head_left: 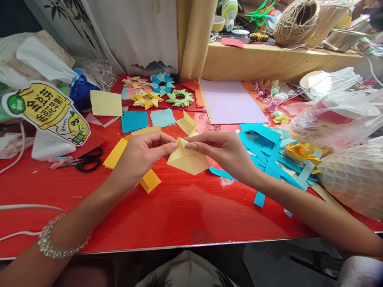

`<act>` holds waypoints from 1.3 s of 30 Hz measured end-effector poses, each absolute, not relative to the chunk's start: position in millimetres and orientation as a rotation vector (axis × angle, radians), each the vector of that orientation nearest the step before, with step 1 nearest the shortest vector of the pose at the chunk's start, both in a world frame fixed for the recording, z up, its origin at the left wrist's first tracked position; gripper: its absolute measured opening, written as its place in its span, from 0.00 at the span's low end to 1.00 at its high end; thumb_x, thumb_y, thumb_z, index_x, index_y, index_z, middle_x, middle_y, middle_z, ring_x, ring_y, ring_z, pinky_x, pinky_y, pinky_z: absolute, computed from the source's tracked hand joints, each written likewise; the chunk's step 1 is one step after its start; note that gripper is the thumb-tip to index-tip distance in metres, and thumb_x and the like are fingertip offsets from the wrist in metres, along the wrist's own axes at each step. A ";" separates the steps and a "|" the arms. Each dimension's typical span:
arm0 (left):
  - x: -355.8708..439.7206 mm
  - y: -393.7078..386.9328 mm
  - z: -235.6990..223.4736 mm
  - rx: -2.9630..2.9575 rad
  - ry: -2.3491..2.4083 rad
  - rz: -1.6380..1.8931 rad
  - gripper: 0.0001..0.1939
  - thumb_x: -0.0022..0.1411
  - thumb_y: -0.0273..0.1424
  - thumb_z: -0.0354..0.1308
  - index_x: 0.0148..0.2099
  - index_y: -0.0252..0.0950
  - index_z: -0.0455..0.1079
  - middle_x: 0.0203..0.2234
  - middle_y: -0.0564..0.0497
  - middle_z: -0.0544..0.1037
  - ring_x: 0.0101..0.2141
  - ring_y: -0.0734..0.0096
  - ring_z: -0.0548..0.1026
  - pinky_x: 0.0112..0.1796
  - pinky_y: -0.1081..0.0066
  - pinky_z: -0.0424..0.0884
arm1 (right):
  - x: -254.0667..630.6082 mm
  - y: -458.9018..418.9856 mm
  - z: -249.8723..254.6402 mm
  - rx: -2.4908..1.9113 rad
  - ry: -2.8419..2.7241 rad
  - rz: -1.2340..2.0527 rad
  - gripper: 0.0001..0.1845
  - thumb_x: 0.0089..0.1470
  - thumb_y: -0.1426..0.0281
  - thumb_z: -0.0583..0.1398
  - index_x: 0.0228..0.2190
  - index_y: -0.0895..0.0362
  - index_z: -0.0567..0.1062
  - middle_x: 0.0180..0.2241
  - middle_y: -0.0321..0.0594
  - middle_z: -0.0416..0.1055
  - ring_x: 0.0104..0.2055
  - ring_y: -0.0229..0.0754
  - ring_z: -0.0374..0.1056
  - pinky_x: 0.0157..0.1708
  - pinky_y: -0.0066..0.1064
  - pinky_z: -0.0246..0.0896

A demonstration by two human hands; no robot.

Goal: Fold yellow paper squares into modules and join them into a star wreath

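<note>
A pale yellow folded paper piece point(188, 159) is held just above the red table point(179, 215), in the middle of the view. My left hand point(143, 153) pinches its upper left corner with thumb and forefinger. My right hand point(223, 149) pinches its top edge from the right. Both hands are closed on the paper. A second folded pale yellow piece point(187, 123) lies just behind it. Darker yellow folded sheets point(149, 180) lie under my left wrist.
Black scissors point(88, 160) lie at the left. Blue paper squares point(134, 120) and finished paper star rings point(179, 97) sit behind. A heap of blue paper strips point(269, 153) and plastic bags point(338, 115) fill the right. A lilac sheet point(230, 101) lies at the back.
</note>
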State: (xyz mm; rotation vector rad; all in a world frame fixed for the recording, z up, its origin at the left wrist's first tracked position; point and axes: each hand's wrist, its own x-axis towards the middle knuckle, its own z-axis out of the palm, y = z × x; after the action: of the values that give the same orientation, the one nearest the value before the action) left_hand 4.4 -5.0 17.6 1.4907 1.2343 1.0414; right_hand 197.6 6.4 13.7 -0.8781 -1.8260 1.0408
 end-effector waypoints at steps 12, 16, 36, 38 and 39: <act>3.1 -5.4 18.1 1.770 1.331 0.903 0.07 0.57 0.35 0.59 0.30 0.38 0.73 0.26 0.55 0.73 0.28 0.77 0.68 0.28 0.78 0.62 | 199.3 14.1 18.6 -1.049 -1.744 1.617 0.15 0.50 0.61 0.62 0.37 0.57 0.80 0.33 0.40 0.76 0.38 0.41 0.70 0.38 0.33 0.66; 3.3 -4.6 16.9 1.738 1.327 0.894 0.08 0.57 0.37 0.59 0.31 0.38 0.73 0.27 0.55 0.74 0.29 0.76 0.69 0.28 0.77 0.63 | 200.5 12.2 21.2 -1.035 -1.864 1.510 0.18 0.53 0.60 0.59 0.40 0.57 0.79 0.32 0.39 0.75 0.34 0.38 0.68 0.33 0.30 0.63; 7.6 -7.2 18.0 1.802 1.374 0.891 0.09 0.58 0.37 0.57 0.32 0.37 0.71 0.27 0.56 0.74 0.28 0.78 0.69 0.29 0.79 0.63 | 200.6 15.3 20.8 -0.982 -1.731 1.752 0.12 0.49 0.64 0.62 0.33 0.58 0.80 0.31 0.37 0.74 0.33 0.36 0.67 0.33 0.29 0.62; 7.6 -7.6 18.4 1.799 1.372 0.887 0.09 0.58 0.37 0.58 0.32 0.37 0.71 0.27 0.56 0.74 0.28 0.77 0.69 0.29 0.78 0.63 | 200.2 15.0 21.5 -0.992 -1.716 1.760 0.12 0.48 0.64 0.63 0.34 0.58 0.80 0.32 0.38 0.75 0.34 0.37 0.68 0.34 0.29 0.63; 7.7 -7.8 18.5 1.796 1.371 0.887 0.09 0.58 0.37 0.58 0.32 0.37 0.71 0.27 0.56 0.74 0.28 0.77 0.69 0.29 0.78 0.63 | 200.0 14.8 21.6 -0.996 -1.713 1.759 0.12 0.48 0.65 0.63 0.34 0.58 0.80 0.32 0.38 0.75 0.34 0.37 0.69 0.35 0.30 0.64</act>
State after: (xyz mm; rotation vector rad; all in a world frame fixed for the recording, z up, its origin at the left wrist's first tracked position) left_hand 7.7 -7.8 18.5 1.7965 1.3714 0.8868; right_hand 200.0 14.8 21.6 -0.9959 -1.7130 1.7595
